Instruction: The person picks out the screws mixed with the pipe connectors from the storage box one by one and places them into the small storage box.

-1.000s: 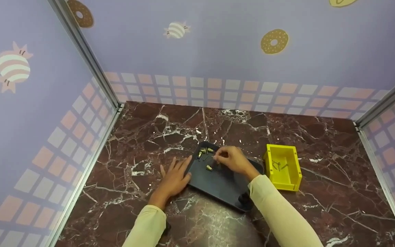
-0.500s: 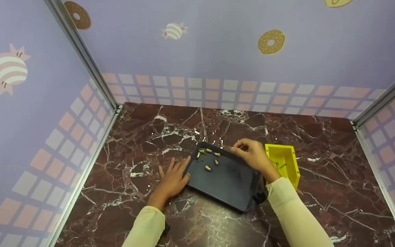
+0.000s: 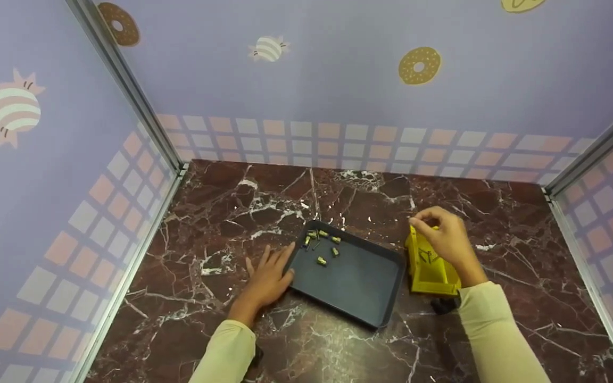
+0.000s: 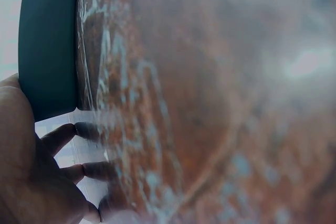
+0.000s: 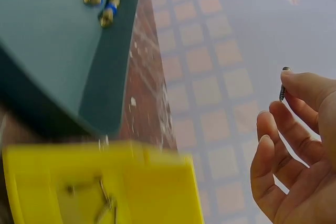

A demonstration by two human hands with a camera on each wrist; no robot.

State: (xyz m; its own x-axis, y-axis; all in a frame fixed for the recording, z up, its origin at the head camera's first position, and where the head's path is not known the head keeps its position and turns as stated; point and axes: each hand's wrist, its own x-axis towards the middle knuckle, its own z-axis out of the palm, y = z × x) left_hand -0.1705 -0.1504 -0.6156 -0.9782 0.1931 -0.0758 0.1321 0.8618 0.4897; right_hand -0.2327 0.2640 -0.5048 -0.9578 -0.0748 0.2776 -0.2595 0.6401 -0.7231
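My right hand point(image 3: 447, 239) is over the yellow bin point(image 3: 434, 288), pinching a small dark screw point(image 5: 283, 85) between thumb and fingertips. A few loose screws point(image 5: 107, 203) lie on the bin's floor. To the left sits a dark shallow tray point(image 3: 357, 287), with several small brass fittings point(image 3: 322, 261) and a thin screw point(image 3: 316, 246) toward its far left corner. Blue bits show among the fittings in the right wrist view. My left hand point(image 3: 267, 277) lies with fingers spread against the tray's left edge, its thumb close to the rim.
The dark red marbled tabletop point(image 3: 221, 213) carries white specks behind the tray. A patterned back wall point(image 3: 306, 80) and side panels with metal corner posts point(image 3: 125, 85) enclose the table.
My right hand has lifted out from over the tray and moved right, carrying the screw to above the yellow bin. My left hand has stayed at the tray's edge.
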